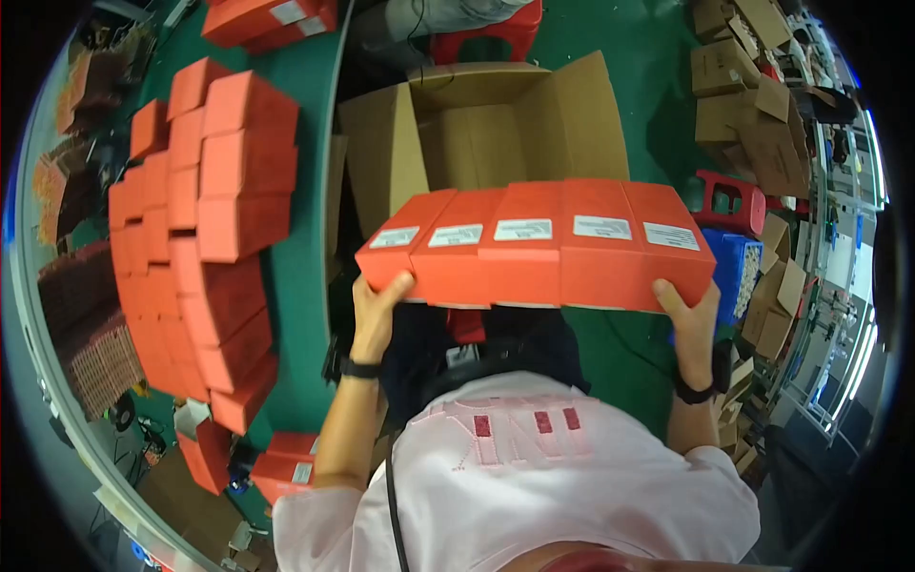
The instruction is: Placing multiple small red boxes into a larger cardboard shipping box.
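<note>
Between my two hands a row of several red-orange boxes (519,275) is held in the air, pressed together side by side, each with a white label on its upper face. My left hand (376,310) grips the left end, thumb on the near side. At the right end my right hand (691,310) does the same; its other fingers are hidden behind the box. Just beyond the row stands a large open cardboard carton (477,143) with its flaps spread. Its bare inside wall and base show, and the row covers its near edge.
On the green table to the left rises a big stack of red-orange boxes (219,172). A blue crate (734,276) and a red stool (729,200) stand on the right, with cardboard cartons (720,71) behind. Another person's leg (448,19) shows beyond the carton, by a red stool.
</note>
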The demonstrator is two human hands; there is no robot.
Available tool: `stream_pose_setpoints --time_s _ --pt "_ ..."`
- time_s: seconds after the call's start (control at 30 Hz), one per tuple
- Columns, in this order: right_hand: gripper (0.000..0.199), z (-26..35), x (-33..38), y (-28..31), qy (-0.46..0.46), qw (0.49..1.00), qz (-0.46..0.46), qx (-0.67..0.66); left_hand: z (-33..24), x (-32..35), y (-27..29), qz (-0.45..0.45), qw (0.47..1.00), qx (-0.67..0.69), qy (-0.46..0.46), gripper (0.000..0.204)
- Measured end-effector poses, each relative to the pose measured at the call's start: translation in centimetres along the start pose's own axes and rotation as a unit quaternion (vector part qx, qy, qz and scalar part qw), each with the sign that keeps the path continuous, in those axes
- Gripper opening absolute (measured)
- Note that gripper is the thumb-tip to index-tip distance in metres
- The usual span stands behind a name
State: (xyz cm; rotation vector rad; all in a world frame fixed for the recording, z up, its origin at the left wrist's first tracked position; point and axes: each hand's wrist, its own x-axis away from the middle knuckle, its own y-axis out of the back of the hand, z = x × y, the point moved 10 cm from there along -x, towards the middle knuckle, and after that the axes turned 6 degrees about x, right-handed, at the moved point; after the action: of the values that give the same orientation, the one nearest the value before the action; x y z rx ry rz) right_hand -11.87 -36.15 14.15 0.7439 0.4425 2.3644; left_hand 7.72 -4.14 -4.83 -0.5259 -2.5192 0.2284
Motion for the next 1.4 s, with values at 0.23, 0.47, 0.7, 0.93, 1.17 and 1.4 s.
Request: stream_pose_setpoints --time_s 0.23,0.47,0.7,0.93,1.17,1.4 --pt "0.041 -11.3 -25.6 -2.2 0.097 0.991 -0.091 0.015 11.7 -25.1 -4.0 -0.037 0.998 0.048 0.02 0.05" --pt "0.043 -24.9 -41.0 -7.5 0.008 0.999 -0.015 -0.048 14.8 -37.8 -3.7 -0.092 0.992 -0.075 0.043 0.059" --pt "0.048 -31.8 -51.1 -12.2 -0.029 0.985 0.074 -0.153 16.7 -41.4 -4.3 -0.093 0.971 -0.208 0.069 0.061" --pt "0.072 -38.4 -57.0 -14.0 -0.134 0.972 0.086 -0.176 22.3 -45.1 -5.1 -0.201 0.968 -0.112 0.098 0.067" --pt "0.074 -38.9 -57.8 -15.3 -0.238 0.952 0.076 -0.18 27.5 -48.7 -1.9 -0.361 0.924 -0.103 0.075 0.069" --pt "0.092 -38.8 -60.6 -17.8 -0.26 0.929 0.031 -0.262 29.2 -47.7 -1.7 -0.503 0.842 -0.165 0.102 0.078"
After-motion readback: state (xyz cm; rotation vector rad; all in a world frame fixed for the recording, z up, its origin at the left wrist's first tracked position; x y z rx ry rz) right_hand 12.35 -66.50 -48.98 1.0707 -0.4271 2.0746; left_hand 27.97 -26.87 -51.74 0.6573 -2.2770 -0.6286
